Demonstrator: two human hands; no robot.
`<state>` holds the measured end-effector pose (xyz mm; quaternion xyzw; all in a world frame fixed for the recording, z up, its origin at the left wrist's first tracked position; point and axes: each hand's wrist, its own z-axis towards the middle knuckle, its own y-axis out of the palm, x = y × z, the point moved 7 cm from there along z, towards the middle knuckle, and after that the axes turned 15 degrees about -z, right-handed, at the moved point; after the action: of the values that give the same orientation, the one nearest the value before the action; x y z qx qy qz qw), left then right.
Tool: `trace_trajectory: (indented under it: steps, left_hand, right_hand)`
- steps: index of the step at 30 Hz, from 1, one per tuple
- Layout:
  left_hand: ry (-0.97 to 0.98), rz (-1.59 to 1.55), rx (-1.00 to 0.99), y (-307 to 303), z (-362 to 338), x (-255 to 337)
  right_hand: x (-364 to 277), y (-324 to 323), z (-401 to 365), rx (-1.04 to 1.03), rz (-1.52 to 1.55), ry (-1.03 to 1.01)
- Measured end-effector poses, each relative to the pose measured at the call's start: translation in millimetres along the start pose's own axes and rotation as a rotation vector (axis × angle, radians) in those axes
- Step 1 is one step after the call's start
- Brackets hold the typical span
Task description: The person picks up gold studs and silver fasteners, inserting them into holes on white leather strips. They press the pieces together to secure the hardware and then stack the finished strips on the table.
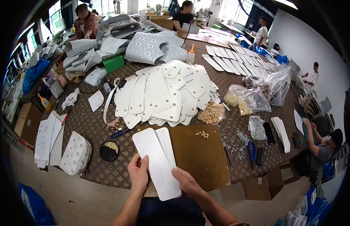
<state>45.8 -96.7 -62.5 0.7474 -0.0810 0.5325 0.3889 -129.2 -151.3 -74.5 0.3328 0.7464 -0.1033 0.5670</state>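
Note:
Two long white leather panels (pixel 156 165) with rounded corners lie one over the other, fanned slightly apart, between my hands. On the left edge, my left hand (pixel 138 171) is closed, its thumb on top of the front panel. My right hand (pixel 186 180) pinches the right edge near the lower half. Under and beside the panels is a brown board (pixel 199 154), with a small group of gold studs (pixel 202 134) near its far edge. Beyond it spreads a big pile of white panels (pixel 163 94) fitted with gold studs. A bag of gold studs (pixel 211 112) sits at the pile's right.
Blue-handled pliers (pixel 252 150), a black phone (pixel 269 133) and scattered silver bits (pixel 237 143) lie to the right. At left are a round black dish (pixel 109 150), a patterned case (pixel 75 152) and papers (pixel 47 137). Grey material rolls (pixel 118 34) stack behind. Several people work around the room.

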Motion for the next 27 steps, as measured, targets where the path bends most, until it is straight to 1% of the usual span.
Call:
trace_trajectory:
  steps: [1, 3, 4, 6, 8, 10, 12, 13, 15, 17, 18, 20, 22, 24, 26, 27]
  left_hand:
    - [-0.001, 0.004, -0.004, -3, 1, 0]
    - [0.017, 0.004, 0.014, -15, 5, 1]
    - [0.007, -0.018, 0.026, -16, 5, 2]
    - [0.0, -0.039, 0.033, -18, 4, 2]
    - [-0.017, -0.058, 0.032, -20, 5, 0]
    - [0.011, -0.126, 0.043, -22, 7, -2]
    - [-0.008, -0.107, 0.019, -20, 6, 1]
    - [-0.006, -0.111, 0.024, -20, 6, 0]
    - [-0.016, -0.085, -0.002, -20, 7, -2]
    - [0.031, -0.037, -0.022, -19, 8, -1]
    - [0.021, -0.037, -0.032, -18, 8, -3]
    - [0.078, 0.048, -0.046, -16, 6, -2]
    - [0.095, 0.074, -0.075, -18, 4, -4]
    - [0.121, 0.093, -0.102, -15, 2, -3]
    - [0.132, 0.094, -0.083, -12, -1, -1]
    - [0.137, 0.088, -0.087, -11, -3, -1]
  right_hand:
    - [-3, -3, -1, 0.003, 0.004, -0.002]
    - [-35, -11, -10, 0.03, -0.352, -0.257]
    - [-39, -20, -18, 0.034, -0.348, -0.256]
    - [-51, -62, -41, 0.331, -0.575, -0.227]
    - [-74, -106, -63, 0.542, -0.603, -0.193]
    - [-91, -152, -90, 0.774, -0.793, -0.239]
    - [-93, -197, -119, 0.975, -0.917, -0.173]
    - [-91, -215, -131, 1.024, -0.953, -0.163]
    - [-88, -241, -150, 1.103, -1.038, -0.124]
    - [-79, -261, -158, 1.1, -1.057, -0.114]
    - [-78, -267, -159, 1.089, -1.078, -0.122]
    - [-83, -279, -161, 1.117, -1.103, -0.138]
    - [-97, -290, -158, 1.162, -1.224, -0.209]
    - [-108, -308, -149, 1.161, -1.239, -0.218]
    - [-114, -331, -135, 1.149, -1.295, -0.185]
    - [-113, -353, -132, 1.207, -1.391, -0.213]
